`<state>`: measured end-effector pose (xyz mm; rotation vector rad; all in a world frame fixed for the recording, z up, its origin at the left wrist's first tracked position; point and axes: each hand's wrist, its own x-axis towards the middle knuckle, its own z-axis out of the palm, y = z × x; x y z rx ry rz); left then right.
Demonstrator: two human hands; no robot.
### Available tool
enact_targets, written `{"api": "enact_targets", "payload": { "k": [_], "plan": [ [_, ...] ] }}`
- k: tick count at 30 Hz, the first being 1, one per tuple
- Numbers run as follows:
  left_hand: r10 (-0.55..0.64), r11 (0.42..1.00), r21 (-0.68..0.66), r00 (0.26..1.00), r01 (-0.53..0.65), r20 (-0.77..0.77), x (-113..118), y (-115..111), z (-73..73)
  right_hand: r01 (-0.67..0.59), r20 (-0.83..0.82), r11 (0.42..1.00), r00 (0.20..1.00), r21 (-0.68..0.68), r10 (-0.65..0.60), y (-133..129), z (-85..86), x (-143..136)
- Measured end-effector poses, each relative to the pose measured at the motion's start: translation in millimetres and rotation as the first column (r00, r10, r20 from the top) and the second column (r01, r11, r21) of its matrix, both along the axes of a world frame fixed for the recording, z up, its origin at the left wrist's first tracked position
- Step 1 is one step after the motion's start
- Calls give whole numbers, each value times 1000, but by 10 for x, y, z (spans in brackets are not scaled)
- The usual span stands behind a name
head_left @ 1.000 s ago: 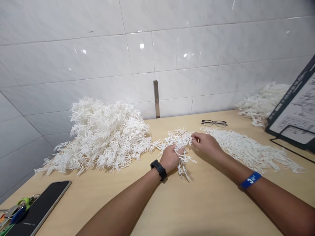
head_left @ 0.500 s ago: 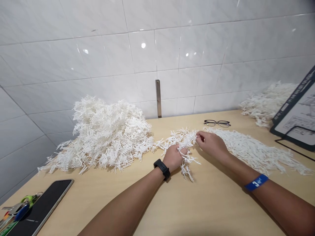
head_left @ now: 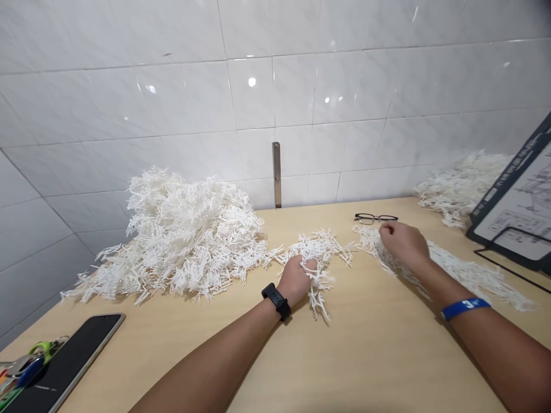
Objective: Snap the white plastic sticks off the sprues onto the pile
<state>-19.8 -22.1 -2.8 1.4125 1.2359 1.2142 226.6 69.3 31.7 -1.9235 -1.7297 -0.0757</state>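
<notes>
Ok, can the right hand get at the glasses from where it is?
Probably yes: the right hand is close to the glasses, and only low-lying white strands show around the gap.

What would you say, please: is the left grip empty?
No, the left grip is closed on white branching strands, which stick out beyond it.

Fingertips turned from view, the right hand [head_left: 407,245] masks part of a spread of white strands [head_left: 471,271]; phone [head_left: 84,353], keys [head_left: 26,367] and board [head_left: 523,201], itself partly hiding a farther white pile [head_left: 458,186], are cropped at the edges.
</notes>
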Motion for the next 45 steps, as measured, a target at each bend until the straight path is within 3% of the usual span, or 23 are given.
{"api": "enact_targets", "payload": {
  "k": [3,7,10,13,19,24,30,38,45],
  "plan": [
    [39,999,-10,999,-39,-29,-1,8,17,-48,29,999,998,-21,48,69,-64,75],
    [31,999,22,997,-30,-66,-3,17,32,-203,65,979,977,11,202,73,-184,-18],
    [47,999,18,994,-46,-98,-10,16,32,-268,-11,960,963,85,270,33,-171,-86],
    [39,999,28,994,-36,-97,-15,15,28,-325,-126,943,935,73,332,-59,-97,-169],
    [32,999,21,995,-30,-93,-11,6,37,-622,-302,782,739,36,602,-337,-74,-476],
    [-26,999,36,996,30,-87,6,-7,24,-678,-399,735,676,-10,619,-501,-120,-672],
    [-33,998,46,996,37,-86,4,-2,14,-708,-480,706,626,-20,615,-475,-152,-695],
    [-42,998,35,994,46,-100,3,-13,33,-793,-372,609,566,-1,736,-361,-280,-657],
    [-31,999,26,995,33,-93,3,-5,21,-754,-384,652,627,-81,677,-415,-191,-654]
  ]
}}
